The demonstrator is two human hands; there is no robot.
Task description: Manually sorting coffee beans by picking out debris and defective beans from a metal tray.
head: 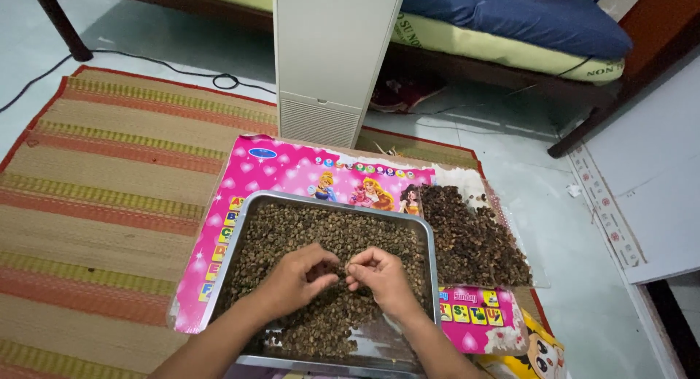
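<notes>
Left hand (295, 280) and right hand (379, 275) pinch small beans (292, 229) fingertip to fingertip over metal tray (432, 255) | darker bean pile (474, 240) just right, on pink poster (284, 167) | striped mat (102, 189), white appliance (332, 58), bed (510, 22) behind

Pink flat printed sheet (292, 171) with cartoon figures under metal tray (432, 255); yellow cartoon package (536, 357) at lower right.

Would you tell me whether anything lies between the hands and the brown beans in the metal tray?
Nothing visible does. The left hand and right hand rest directly on the beans in the metal tray, fingertips pinched together over them.
</notes>
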